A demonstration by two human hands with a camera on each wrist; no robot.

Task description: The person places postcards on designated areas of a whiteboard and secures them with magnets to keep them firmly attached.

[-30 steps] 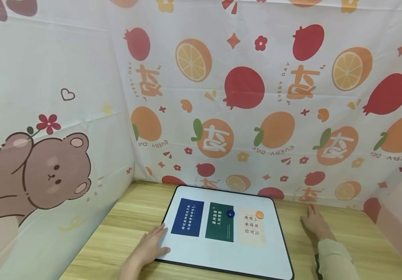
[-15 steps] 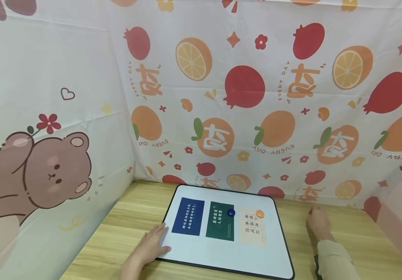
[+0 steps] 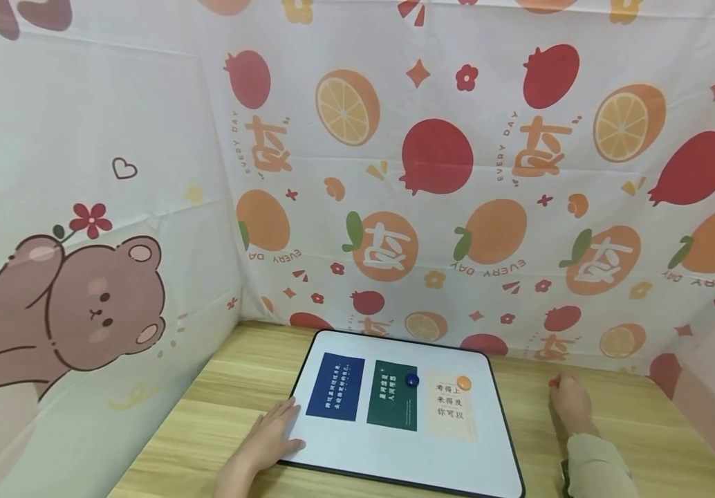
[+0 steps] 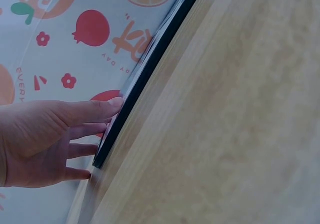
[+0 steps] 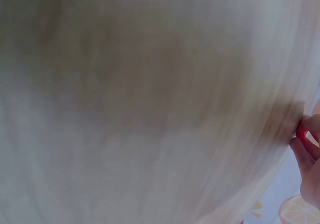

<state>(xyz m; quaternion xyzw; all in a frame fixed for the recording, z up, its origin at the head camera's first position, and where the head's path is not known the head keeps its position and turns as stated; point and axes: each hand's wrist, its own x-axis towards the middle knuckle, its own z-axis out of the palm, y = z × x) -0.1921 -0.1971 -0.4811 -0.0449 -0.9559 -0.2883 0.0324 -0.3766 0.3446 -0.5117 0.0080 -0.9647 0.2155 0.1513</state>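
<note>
A whiteboard with a black rim lies on the table. My left hand rests on its left edge, fingers spread; the left wrist view shows the thumb and fingertips touching the board's rim. On the board are a blue card, a green card with a dark blue round magnet, and a cream card with an orange round magnet. Right of the board, my right hand pinches a small red round magnet just above the table, its shape partly hidden by the fingers.
A cloth wall printed with fruit rises behind the wooden table. Another cloth with a bear closes the left side. A dark object shows beside the right sleeve, partly hidden.
My right hand has turned and curled in, now pinching the red magnet, which sits slightly nearer me. The left hand and the board stay in place.
</note>
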